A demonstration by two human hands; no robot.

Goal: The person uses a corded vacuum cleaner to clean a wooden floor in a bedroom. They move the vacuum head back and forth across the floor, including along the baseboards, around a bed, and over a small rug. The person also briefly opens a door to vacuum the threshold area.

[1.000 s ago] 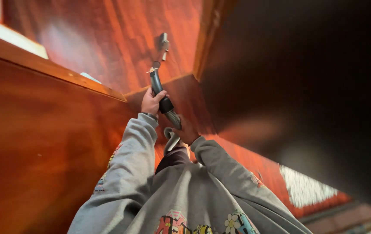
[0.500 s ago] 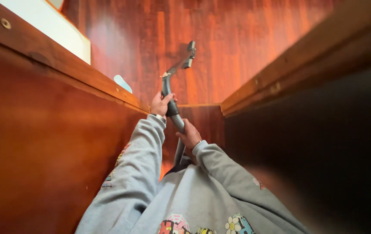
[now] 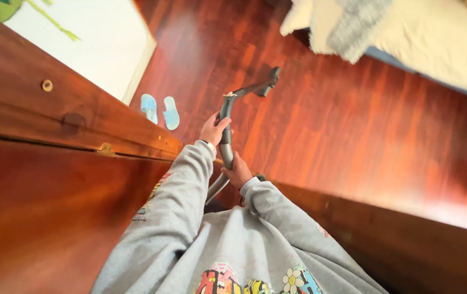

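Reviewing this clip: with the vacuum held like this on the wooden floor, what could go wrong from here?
The nozzle could snag the bedding hanging over the floor just beyond it. The slippers lie loose beside the wand's path and might get knocked. The hose, gripped by the left hand and right hand, runs close to the body and could catch.

Glossy red wooden floor (image 3: 326, 120) with pale blue slippers (image 3: 160, 110), white rug (image 3: 97, 49).

Your left hand (image 3: 214, 129) grips the smooth, dark plastic handle of the vacuum wand (image 3: 226, 117); your right hand (image 3: 238, 173) holds its ribbed grey hose (image 3: 226, 153). The floor (image 3: 342, 120) is glossy reddish wood, like the polished wooden panel (image 3: 53, 207). Your sleeves are soft grey cloth, and the slippers (image 3: 160, 110) look like matt pale-blue plastic.
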